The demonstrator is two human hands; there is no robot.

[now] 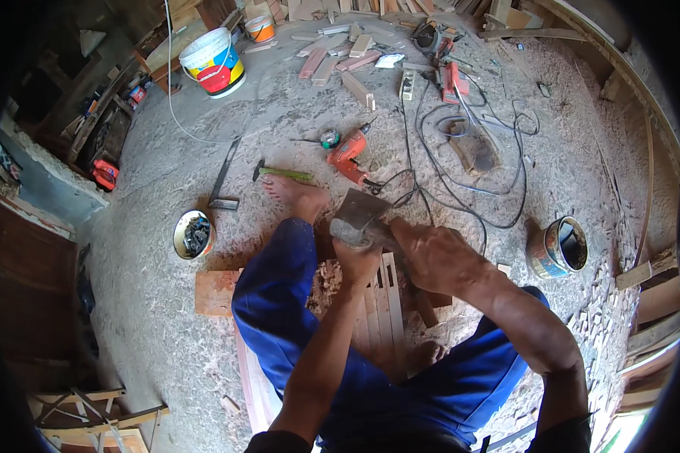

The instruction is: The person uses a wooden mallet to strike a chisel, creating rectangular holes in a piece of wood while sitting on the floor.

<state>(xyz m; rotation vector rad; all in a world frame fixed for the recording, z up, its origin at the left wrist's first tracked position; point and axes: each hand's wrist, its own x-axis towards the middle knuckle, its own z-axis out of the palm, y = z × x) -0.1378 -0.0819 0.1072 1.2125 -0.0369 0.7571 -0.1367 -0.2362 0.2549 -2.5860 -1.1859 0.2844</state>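
My right hand (pixel 447 260) is closed around the handle of a mallet (pixel 361 209) with a dark, blocky head and a pale, worn end. The head hangs right over my left hand (pixel 357 260). That hand is closed, and the mallet hides the upper end of whatever it grips. Beneath both hands, between my blue-trousered legs, lie pale wooden strips (pixel 387 306) side by side, with dark slots cut in one. Wood shavings (pixel 325 283) gather beside them. A reddish timber block (pixel 215 293) sticks out past my left leg.
Ahead lie a green-handled hammer (pixel 285 174), an orange drill (pixel 347 156) and a try square (pixel 225 177). Black cables (pixel 461 185) loop at the right, near a red power tool (pixel 452 81). Small buckets stand left (pixel 180 240) and right (pixel 548 249). Wood offcuts (pixel 325 69) lie farther off.
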